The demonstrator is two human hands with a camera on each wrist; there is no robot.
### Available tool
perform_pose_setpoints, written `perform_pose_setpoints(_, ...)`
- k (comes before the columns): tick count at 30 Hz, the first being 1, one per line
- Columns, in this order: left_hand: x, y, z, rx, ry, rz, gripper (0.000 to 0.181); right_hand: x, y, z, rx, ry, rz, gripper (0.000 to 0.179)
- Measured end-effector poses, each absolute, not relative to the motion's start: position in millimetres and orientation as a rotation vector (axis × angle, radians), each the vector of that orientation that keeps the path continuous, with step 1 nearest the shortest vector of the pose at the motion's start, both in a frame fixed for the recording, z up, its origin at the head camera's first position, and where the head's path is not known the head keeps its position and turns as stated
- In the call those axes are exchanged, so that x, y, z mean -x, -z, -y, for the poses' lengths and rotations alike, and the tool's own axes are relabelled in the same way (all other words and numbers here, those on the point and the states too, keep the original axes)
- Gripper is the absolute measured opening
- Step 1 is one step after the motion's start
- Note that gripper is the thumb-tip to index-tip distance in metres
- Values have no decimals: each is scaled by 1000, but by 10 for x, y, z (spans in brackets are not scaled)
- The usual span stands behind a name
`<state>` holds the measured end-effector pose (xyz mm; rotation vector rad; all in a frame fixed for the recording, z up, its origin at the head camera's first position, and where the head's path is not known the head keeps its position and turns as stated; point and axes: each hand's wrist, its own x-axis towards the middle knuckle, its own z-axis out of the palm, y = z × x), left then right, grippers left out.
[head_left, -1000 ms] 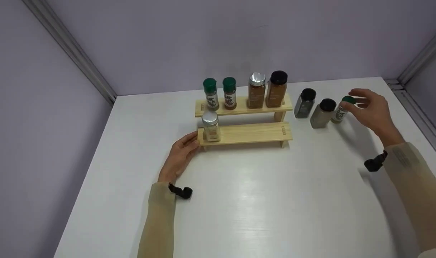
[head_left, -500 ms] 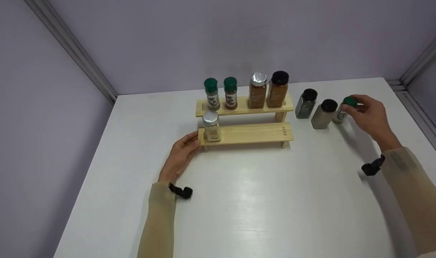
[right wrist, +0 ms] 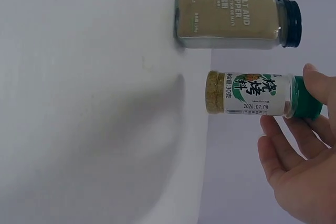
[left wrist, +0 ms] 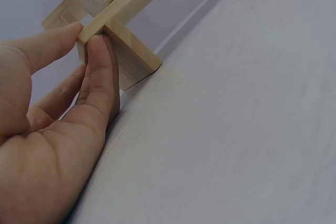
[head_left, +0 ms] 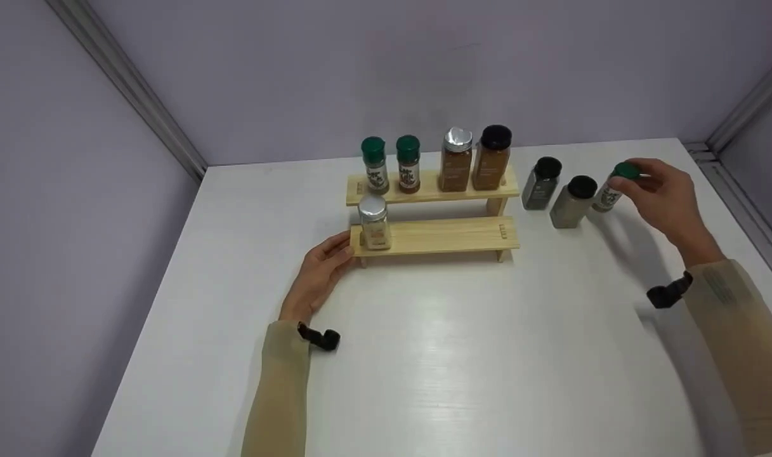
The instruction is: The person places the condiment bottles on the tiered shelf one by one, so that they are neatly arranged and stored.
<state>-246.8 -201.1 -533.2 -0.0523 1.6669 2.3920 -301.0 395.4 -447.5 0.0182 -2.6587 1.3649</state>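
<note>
In the head view my right hand pinches the green cap of a small spice jar at the right of the table. The right wrist view shows that jar with its white label and tan powder, thumb on one side of the cap and fingers on the other. My left hand grips the left end of the lower shelf of a two-tier wooden rack. In the left wrist view its thumb lies on the shelf end and its fingers are under it.
On the upper tier stand two green-capped jars, a silver-capped jar and a black-capped jar. A silver-capped jar stands on the lower tier's left. Two black-capped jars stand on the table beside the rack.
My right hand has closed on the small jar's green cap and moved it slightly up and to the right, away from the neighbouring black-capped jar. The left hand stays at the rack.
</note>
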Motion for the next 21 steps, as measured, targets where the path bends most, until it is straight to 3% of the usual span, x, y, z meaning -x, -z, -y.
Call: perform_pose_setpoints(21, 2469, 5323, 2004, 71, -2409, -1649, 48, 2808, 3959, -3658, -167, -1286, 2561, 51)
